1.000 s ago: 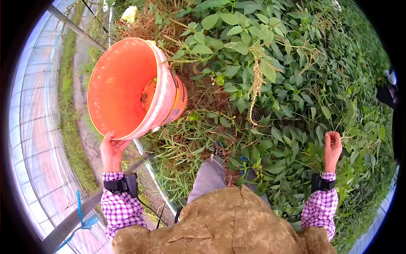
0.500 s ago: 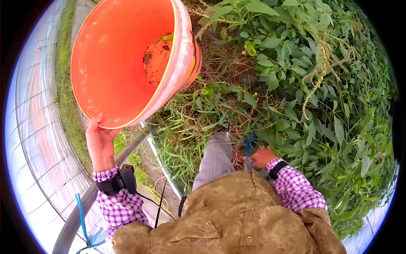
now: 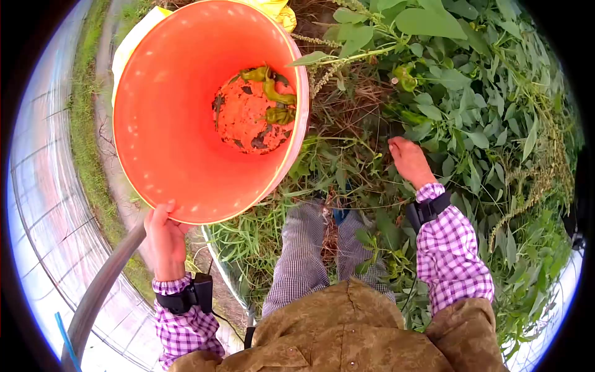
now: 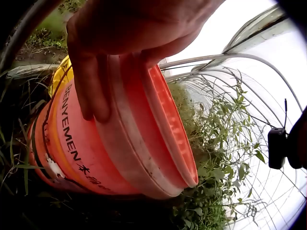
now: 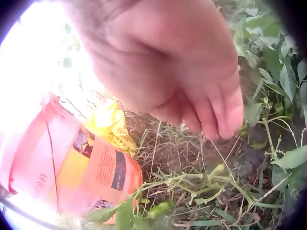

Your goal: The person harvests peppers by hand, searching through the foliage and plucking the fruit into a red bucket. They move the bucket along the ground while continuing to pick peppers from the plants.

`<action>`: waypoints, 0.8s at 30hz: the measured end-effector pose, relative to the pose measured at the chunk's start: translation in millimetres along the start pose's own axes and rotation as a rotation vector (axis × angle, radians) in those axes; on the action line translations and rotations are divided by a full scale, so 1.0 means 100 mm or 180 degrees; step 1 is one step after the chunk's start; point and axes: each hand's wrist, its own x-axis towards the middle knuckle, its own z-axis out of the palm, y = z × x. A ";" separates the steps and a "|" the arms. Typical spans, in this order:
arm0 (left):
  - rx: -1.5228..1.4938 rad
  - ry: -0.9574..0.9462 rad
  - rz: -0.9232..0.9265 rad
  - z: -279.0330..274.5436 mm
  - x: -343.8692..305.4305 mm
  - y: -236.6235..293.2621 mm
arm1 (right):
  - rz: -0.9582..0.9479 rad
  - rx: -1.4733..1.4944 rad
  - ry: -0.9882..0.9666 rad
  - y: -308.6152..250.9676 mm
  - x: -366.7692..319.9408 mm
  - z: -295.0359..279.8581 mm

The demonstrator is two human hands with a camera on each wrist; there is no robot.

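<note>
My left hand (image 3: pixel 166 245) grips the near rim of a tilted orange-red bucket (image 3: pixel 164 118). Several green peppers (image 3: pixel 277 94) and dark debris lie on its bottom. The left wrist view has that hand (image 4: pixel 134 31) with its fingers over the bucket's outer wall (image 4: pixel 81 136). Right of the bucket, my right hand (image 3: pixel 411 162) reaches down beside leafy plants (image 3: pixel 455 80). In the right wrist view the hand (image 5: pixel 177 67) has loosely bent fingers, with nothing visibly held, above thin stems. A green pepper (image 5: pixel 160 209) shows low in that view.
Yellow bags (image 3: pixel 273 11) lie behind the bucket. A grey pole (image 3: pixel 102 285) runs at lower left, beside clear plastic sheeting (image 3: pixel 43 186). Dry stalks and grass (image 3: pixel 347 105) cover the ground between bucket and plants.
The bucket has tipped so that more of its bottom shows. My right hand went from the far-right foliage in toward my body, then forward to the ground by the plants.
</note>
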 end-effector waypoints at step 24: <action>-0.0481 0.0717 -0.0053 -1.10 -0.89 -0.43 | -0.0422 -0.0916 -0.0075 1.87 1.76 0.70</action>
